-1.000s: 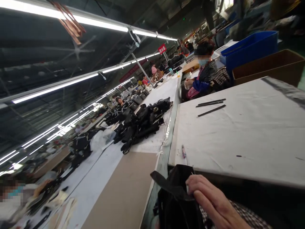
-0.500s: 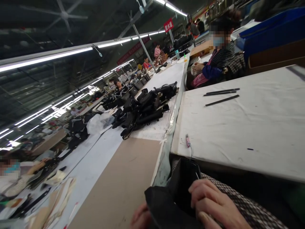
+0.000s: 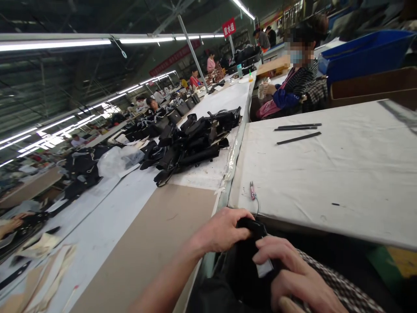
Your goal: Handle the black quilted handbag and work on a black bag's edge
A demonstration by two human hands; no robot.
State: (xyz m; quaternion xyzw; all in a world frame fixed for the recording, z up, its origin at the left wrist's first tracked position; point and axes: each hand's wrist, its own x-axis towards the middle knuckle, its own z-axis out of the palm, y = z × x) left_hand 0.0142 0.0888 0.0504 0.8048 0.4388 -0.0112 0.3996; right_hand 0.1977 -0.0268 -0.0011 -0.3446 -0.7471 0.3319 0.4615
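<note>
At the bottom of the view, a black bag (image 3: 239, 271) rests against my lap, its opening facing up. My left hand (image 3: 223, 230) is closed on the bag's far rim, thumb and fingers pinching the folded edge. My right hand (image 3: 295, 274) grips the near right side with curled fingers. A small whitish tag or patch (image 3: 264, 268) shows beside the right fingertips. The lower part of the bag is dark and cut off by the frame. Just beyond the hands, red thread snips (image 3: 252, 191) lie on the white table, tied to a cord.
A brown board (image 3: 140, 230) covers the near bench on the left. Beyond it is a heap of black bags (image 3: 195, 141). Several black strips (image 3: 298, 134) lie on the white table (image 3: 352, 174). A masked co-worker (image 3: 293, 82) sits beyond it, near a blue bin (image 3: 368, 56).
My left hand has moved up and right from the bag's lower left to its far rim. The flap at the left has dropped. My right hand stays on the bag.
</note>
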